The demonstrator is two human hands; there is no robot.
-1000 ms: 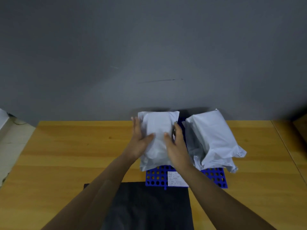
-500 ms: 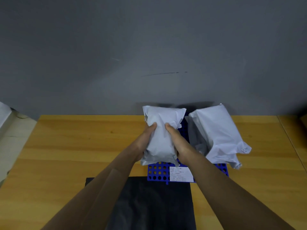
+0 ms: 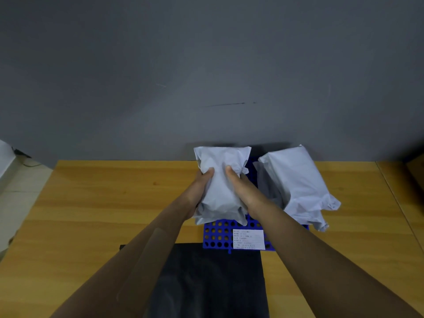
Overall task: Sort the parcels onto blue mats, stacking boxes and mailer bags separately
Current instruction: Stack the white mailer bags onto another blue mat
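A white mailer bag stands over the left part of a blue perforated mat. My left hand grips its left side and my right hand grips its right side, thumbs on the front. A white shipping label lies on the mat's near edge. To the right, a stack of white mailer bags rests on the same mat, with a darker grey bag along its left side. No boxes are visible.
A black mat or sheet lies on the wooden table in front of the blue mat. A grey wall rises directly behind the table. Another wooden surface adjoins at the right edge.
My hands shifted from flat against the bag's lower sides to gripping it higher up, thumbs close together. The bag looks more bunched and upright; the stack on the right has not moved.
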